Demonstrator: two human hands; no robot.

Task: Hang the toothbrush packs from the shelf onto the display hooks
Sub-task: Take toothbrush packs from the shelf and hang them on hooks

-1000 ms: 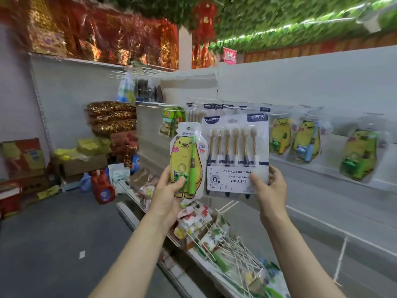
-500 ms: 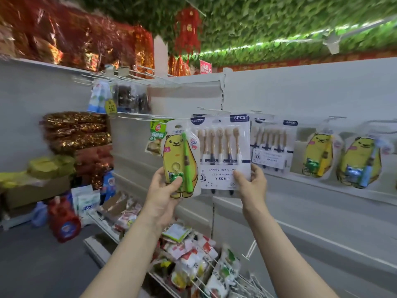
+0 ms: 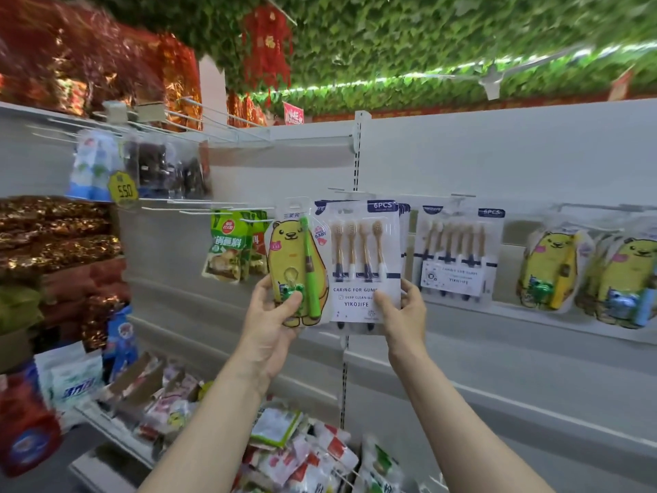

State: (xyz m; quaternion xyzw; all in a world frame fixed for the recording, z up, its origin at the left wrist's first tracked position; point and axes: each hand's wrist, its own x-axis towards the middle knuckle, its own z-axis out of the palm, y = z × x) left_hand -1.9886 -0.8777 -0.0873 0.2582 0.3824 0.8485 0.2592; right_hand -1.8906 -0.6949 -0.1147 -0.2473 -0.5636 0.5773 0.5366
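left hand (image 3: pixel 272 327) pinches bear pack (image 3: pixel 297 265), right hand (image 3: pixel 405 311) pinches six-brush pack (image 3: pixel 362 265); align hanging hole with hook (image 3: pixel 350 190), slide back level.

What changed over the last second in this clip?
The 6PCS toothbrush pack in the right hand has come up to the hung packs; the bear pack in the left hand now covers its left edge. Both grips hold; neither pack is hung.
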